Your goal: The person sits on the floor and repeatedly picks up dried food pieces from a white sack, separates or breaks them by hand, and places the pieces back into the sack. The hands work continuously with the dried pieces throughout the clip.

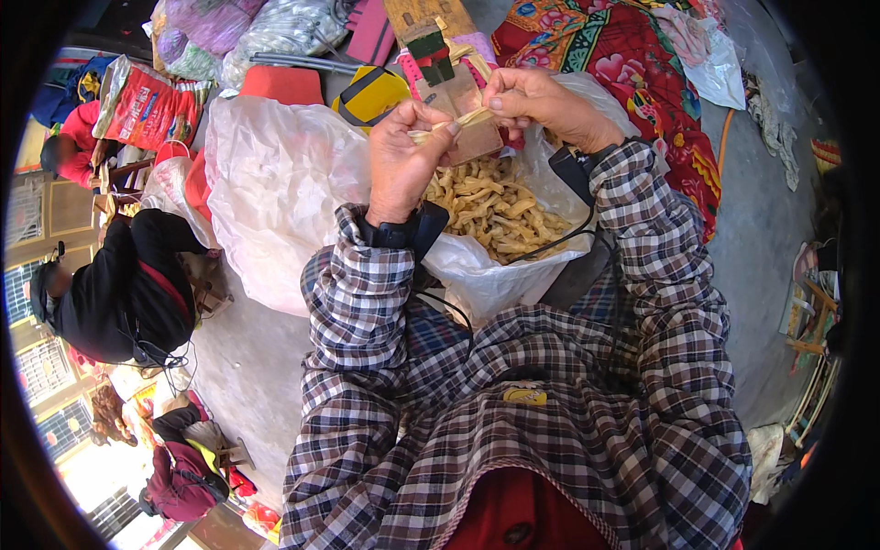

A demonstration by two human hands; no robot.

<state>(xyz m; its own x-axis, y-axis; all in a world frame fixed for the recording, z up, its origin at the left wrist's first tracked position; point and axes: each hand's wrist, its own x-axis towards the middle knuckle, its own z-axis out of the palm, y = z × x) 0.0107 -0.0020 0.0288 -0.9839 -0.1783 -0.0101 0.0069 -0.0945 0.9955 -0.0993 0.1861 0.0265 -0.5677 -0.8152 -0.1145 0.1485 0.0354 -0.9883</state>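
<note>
A pale yellowish strip of fibrous material is stretched between my two hands. My left hand pinches one end between thumb and fingers, and my right hand pinches the other. Just beyond and beneath them stands a wooden board with a dark green block on it and more pale strips beside the block. Below my hands, an open white plastic sack between my legs holds a heap of short, knotted-looking tan pieces. Black devices with cables are strapped at both wrists.
A large translucent plastic bag lies to the left, near a yellow and black item and a red stool-like object. Red floral cloth spreads at the upper right. Several people, one in black, sit at the far left.
</note>
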